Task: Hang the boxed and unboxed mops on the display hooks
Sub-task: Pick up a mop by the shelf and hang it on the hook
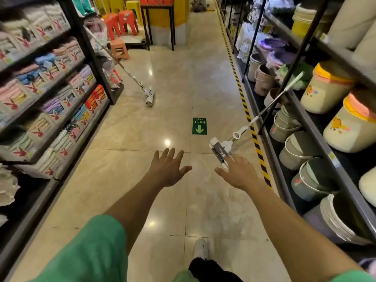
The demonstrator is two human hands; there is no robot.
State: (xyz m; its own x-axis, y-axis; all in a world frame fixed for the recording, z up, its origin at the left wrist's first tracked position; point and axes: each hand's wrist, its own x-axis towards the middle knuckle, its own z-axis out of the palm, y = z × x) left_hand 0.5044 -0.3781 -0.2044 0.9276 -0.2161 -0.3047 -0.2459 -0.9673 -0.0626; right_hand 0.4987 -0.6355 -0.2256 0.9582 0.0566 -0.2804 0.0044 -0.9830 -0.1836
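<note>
Right hand [238,174] covers near mop's boxed head [218,152] end, far mop [130,75] handle top blurred

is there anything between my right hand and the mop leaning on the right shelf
Nothing visible. The right hand is open with its fingertips right at the boxed head of the mop, only bare floor around it. The left hand is open too.

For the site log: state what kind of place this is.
Likely a household-goods shop aisle: black metal shelves of packaged folded towels, stacked plastic buckets opposite, and a green floor exit sticker.
</note>
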